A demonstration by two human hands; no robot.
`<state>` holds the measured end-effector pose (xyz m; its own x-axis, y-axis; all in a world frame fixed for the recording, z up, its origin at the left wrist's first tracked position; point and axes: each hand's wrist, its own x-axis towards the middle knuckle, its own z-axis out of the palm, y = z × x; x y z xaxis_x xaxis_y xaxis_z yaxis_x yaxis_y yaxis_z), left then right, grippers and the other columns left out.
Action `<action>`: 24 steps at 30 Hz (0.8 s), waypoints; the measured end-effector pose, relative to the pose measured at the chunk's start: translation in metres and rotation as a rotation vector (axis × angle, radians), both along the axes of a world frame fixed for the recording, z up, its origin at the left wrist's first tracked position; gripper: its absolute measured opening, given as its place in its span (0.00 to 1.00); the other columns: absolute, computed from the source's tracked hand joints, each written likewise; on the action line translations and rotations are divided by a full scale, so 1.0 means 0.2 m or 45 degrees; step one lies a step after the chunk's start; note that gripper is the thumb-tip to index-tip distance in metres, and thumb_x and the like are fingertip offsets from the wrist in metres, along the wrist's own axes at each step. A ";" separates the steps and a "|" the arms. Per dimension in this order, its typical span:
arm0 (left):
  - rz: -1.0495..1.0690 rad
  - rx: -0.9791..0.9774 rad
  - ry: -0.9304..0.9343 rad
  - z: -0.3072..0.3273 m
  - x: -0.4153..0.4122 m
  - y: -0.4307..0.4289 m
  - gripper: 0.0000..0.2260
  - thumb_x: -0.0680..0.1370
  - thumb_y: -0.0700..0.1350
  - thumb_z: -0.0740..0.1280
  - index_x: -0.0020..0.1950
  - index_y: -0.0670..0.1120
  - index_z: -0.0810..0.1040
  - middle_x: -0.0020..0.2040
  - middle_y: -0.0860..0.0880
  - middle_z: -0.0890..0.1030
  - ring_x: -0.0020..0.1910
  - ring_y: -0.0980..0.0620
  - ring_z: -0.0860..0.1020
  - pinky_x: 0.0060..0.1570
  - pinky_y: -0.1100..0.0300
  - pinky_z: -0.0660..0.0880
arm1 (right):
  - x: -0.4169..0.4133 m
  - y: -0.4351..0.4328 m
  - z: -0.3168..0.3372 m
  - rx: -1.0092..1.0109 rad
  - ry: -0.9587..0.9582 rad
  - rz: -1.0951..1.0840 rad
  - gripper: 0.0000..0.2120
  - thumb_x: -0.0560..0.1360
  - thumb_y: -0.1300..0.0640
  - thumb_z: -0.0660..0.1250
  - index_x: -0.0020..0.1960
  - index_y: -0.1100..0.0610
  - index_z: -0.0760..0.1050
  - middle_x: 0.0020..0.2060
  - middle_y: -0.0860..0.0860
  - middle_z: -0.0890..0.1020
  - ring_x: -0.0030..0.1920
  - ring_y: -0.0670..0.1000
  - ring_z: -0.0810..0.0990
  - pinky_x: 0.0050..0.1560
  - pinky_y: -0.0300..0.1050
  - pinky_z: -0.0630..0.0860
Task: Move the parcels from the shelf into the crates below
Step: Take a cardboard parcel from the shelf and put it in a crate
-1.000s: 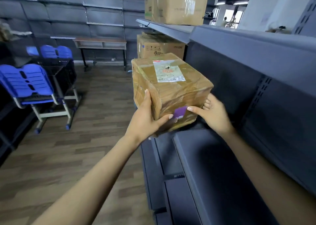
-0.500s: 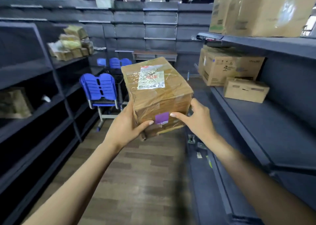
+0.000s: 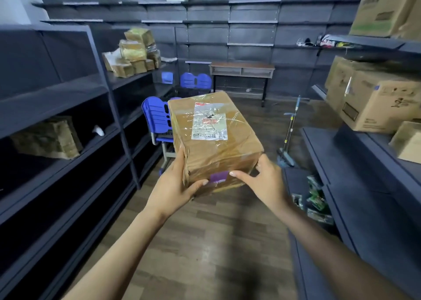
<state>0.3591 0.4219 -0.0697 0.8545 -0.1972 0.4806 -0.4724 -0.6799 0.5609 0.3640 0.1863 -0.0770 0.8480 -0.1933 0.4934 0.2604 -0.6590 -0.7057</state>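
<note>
A brown cardboard parcel (image 3: pixel 214 140), wrapped in clear tape, is held in the air over the wooden plank floor (image 3: pixel 205 242), in the aisle between two runs of shelving and clear of any shelf. The left hand (image 3: pixel 175 186) is clasped round the parcel's near left corner, with the thumb laid across the near face and the fingers hidden behind the box. The right hand (image 3: pixel 266 183) is clasped round the near right corner, its thumb pressed on the near face and its fingers curled on the right side. A small purple sticker (image 3: pixel 219 176) is seen between the two thumb tips, and a white printed label (image 3: pixel 209 123) is stuck on the top face. To the right, a dark grey metal shelf unit (image 3: pixel 355 163) is loaded with large brown cartons (image 3: pixel 373 99). A long-handled mop (image 3: pixel 288 135) is propped near its end. Behind the parcel a blue plastic chair (image 3: pixel 156 115) is partly covered. On the dark shelving at the left (image 3: pixel 68 90), a crumpled wrapped bundle (image 3: pixel 47 138) is kept low down, and a pile of taped parcels (image 3: pixel 134 53) is stacked farther along. A wooden-topped desk (image 3: pixel 241 68) is placed against the back wall.
</note>
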 end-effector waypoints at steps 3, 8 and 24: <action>0.010 -0.016 0.025 -0.04 0.29 -0.01 0.46 0.71 0.58 0.71 0.78 0.54 0.44 0.41 0.47 0.82 0.35 0.56 0.77 0.42 0.69 0.73 | 0.30 -0.01 -0.03 0.011 -0.010 0.023 0.29 0.60 0.45 0.80 0.44 0.66 0.73 0.42 0.59 0.84 0.46 0.59 0.82 0.46 0.57 0.79; 0.043 0.001 -0.038 -0.04 0.89 -0.08 0.44 0.70 0.59 0.71 0.78 0.51 0.50 0.57 0.45 0.80 0.50 0.52 0.75 0.40 0.74 0.66 | 0.89 -0.07 -0.04 -0.053 -0.097 0.025 0.27 0.59 0.46 0.80 0.40 0.66 0.72 0.36 0.59 0.83 0.39 0.59 0.82 0.37 0.53 0.78; 0.132 -0.003 0.038 -0.05 2.62 -0.17 0.47 0.68 0.68 0.63 0.78 0.52 0.44 0.67 0.50 0.76 0.62 0.52 0.75 0.53 0.67 0.69 | 2.73 -0.18 -0.04 0.031 0.037 0.234 0.26 0.61 0.41 0.77 0.47 0.56 0.72 0.45 0.47 0.83 0.46 0.48 0.82 0.47 0.51 0.80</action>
<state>0.8825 0.3872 -0.0797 0.8842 -0.1055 0.4551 -0.3825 -0.7229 0.5755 0.9101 0.1513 -0.0858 0.8840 -0.0457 0.4652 0.3539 -0.5847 -0.7300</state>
